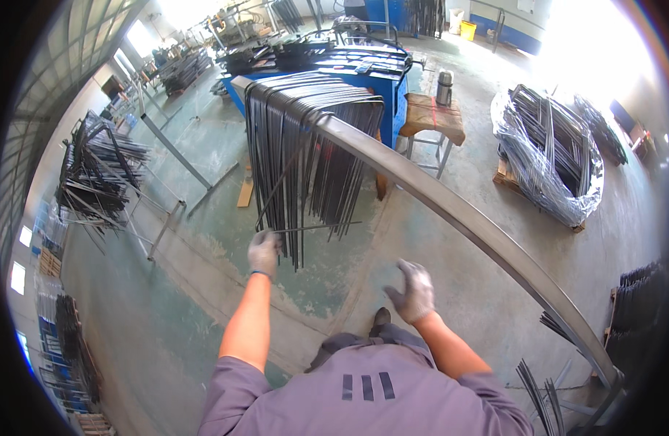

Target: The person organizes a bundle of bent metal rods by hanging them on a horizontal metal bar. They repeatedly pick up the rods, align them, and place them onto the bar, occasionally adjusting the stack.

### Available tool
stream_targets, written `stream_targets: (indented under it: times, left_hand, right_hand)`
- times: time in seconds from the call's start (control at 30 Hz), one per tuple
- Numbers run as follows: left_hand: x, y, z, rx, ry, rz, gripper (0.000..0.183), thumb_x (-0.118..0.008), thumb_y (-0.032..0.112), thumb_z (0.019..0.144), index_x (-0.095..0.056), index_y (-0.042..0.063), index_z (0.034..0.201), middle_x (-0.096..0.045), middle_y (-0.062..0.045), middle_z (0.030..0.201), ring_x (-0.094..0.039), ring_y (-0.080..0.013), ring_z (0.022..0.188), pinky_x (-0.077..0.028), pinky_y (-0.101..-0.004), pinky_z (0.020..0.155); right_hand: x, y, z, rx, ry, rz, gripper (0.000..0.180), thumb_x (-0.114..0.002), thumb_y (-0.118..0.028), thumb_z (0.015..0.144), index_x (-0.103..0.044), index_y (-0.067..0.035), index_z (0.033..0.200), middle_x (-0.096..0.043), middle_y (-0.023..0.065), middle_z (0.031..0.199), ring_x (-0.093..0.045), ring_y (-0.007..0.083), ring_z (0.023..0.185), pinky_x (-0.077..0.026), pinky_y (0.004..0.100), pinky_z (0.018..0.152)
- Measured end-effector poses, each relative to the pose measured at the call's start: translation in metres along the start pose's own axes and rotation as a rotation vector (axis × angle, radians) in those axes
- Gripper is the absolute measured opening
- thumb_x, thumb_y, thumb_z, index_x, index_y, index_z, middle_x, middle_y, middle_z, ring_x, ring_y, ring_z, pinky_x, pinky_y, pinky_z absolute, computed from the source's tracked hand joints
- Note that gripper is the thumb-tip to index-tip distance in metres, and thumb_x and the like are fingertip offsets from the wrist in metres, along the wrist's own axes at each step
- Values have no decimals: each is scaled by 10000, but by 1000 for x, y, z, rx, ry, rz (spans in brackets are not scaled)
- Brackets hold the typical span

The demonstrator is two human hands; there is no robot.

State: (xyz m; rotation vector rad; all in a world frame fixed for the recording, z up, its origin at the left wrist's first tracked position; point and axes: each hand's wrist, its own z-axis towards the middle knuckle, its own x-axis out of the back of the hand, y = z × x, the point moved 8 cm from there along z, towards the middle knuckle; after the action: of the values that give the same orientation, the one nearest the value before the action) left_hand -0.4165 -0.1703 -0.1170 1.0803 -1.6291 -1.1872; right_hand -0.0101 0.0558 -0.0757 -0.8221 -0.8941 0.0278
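Observation:
Many bent dark metal rods hang side by side over a long grey steel beam, which runs from the upper middle down to the lower right. My left hand, in a pale work glove, is closed around the lower end of a bent rod at the bundle's left side. A thin straight rod end juts to the right from near that hand. My right hand, also gloved, is held below the beam with its fingers apart and nothing in them.
Behind the rods is a blue workbench loaded with dark metal parts. A steel flask stands on a cloth-covered stool. To the right lies a plastic-wrapped rod bundle on a pallet. Metal frames and a piled rack stand left.

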Motion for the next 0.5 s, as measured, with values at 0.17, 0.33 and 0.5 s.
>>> stream_targets:
  times: [0.17,0.33,0.5]
  left_hand:
    - [-119,100,-25,-468,-215,21,167,-760,110,1060,-757,-12,1175,-778,-63,1035,-750,-200,972,-605,-370,897]
    - [-112,226,5,-1005,-237,188,147,-770,2,1010,-759,10,1156,-770,-121,1051,-762,-230,988,-601,-331,879]
    - [-87,246,146,-602,-248,-52,138,-712,-4,1057,-746,-34,1188,-765,-55,1112,-709,-126,989,-567,-274,920]
  right_hand:
    - [-147,-89,121,129,-215,6,867,-959,-251,775,-597,-15,1526,-612,252,1509,-532,450,1453,-425,547,1241]
    - [-285,-155,182,182,-385,-20,585,-903,-237,794,-728,-36,1314,-670,183,1378,-559,414,1410,-439,511,1226]
    - [-374,-187,220,331,-688,-73,174,-680,-194,980,-772,-83,1080,-783,176,1030,-706,400,1164,-552,512,1063]
